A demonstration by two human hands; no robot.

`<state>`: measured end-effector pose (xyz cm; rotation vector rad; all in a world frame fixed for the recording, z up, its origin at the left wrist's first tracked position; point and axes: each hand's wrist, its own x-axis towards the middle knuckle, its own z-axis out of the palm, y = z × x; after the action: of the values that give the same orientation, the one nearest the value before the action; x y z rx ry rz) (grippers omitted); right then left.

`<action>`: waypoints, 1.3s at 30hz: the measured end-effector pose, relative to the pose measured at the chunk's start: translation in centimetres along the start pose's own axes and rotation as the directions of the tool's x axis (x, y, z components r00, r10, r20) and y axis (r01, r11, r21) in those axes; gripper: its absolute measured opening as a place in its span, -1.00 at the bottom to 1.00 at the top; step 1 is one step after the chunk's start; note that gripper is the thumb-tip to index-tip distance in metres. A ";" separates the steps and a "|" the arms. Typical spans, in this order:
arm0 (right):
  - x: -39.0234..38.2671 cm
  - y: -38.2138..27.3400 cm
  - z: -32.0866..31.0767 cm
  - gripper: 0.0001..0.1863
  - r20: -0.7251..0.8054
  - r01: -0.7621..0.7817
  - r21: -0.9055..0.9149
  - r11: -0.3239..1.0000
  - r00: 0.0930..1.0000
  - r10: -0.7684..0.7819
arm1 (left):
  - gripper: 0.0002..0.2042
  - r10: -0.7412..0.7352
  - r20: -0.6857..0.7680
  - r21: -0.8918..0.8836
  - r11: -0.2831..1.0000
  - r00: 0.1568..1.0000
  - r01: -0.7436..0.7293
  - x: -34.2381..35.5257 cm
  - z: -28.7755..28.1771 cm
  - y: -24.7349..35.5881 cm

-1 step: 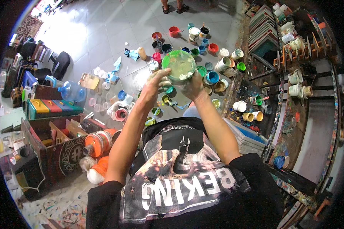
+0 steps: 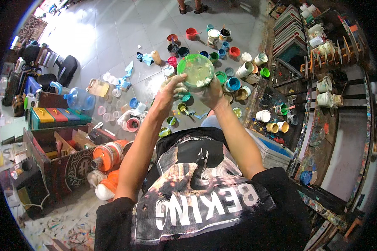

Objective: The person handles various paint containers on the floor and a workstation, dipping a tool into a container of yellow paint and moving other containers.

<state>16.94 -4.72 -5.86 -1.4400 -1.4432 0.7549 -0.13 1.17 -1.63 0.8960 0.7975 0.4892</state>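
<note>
"Where's your round, green translucent plastic container (image 2: 195,70)?"

"Upper middle of the frame, gripped by the fingers of your left hand (image 2: 170,90) and right hand (image 2: 213,96) (some hide behind it)."

"How far along are you?"

"You have it raised above the grey tiled floor (image 2: 121,37), not set down; how much remains doesn't show."

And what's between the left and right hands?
A round translucent green container, held between the left hand and right hand, in the head view.
</note>
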 end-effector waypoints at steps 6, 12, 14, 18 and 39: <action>-1.6 -6.1 -1.5 -0.25 0.351 -0.506 0.771 0.386 0.844 0.406 | -0.59 0.040 -0.092 0.160 0.987 0.995 -0.025 -1.8 -3.8 -0.8; -5.1 5.9 1.6 -0.19 0.390 -0.534 0.547 0.645 0.844 0.368 | -0.41 0.018 -0.109 0.208 0.978 0.994 0.005 -4.4 -5.7 -3.1; -6.1 -1.4 2.8 -0.14 0.352 -0.580 0.672 0.460 0.797 0.490 | -0.36 -0.036 -0.166 0.230 0.970 0.986 0.074 -5.2 -7.7 -5.1; -10.3 6.9 4.8 -0.12 0.285 -0.595 0.429 0.680 0.804 0.522 | -0.20 -0.099 -0.105 0.230 0.966 0.989 0.121 -5.8 -7.9 -6.8; -22.6 61.6 3.9 -0.07 0.354 -0.872 0.229 0.432 0.488 0.798 | -0.43 -0.583 -0.719 -0.257 0.729 0.379 0.634 -9.4 -19.7 -31.9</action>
<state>35.48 -18.43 -67.41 -1.7711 -0.5005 1.7546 -19.64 -12.88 -31.92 0.3247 1.8791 0.1410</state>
